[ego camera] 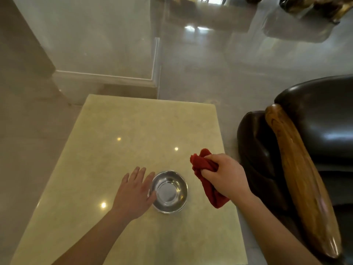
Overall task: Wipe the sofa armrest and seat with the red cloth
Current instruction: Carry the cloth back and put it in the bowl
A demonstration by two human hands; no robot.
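My right hand (226, 175) grips a bunched red cloth (207, 185), held just above the right edge of a pale stone table (122, 131). The cloth's ends hang out above and below my fist. To the right stands a dark leather sofa (324, 119) with a long polished wooden armrest (301, 178) running toward me; the cloth is a short way left of it, not touching. My left hand (134, 192) lies flat with fingers spread, its thumb against the left rim of a steel bowl (169, 191).
The steel bowl sits near the table's middle front and looks empty. A white plinth with glass panels (107, 77) stands beyond the table. Glossy tiled floor (219, 73) stretches ahead, with dark carved wooden furniture (315, 6) at the far top right.
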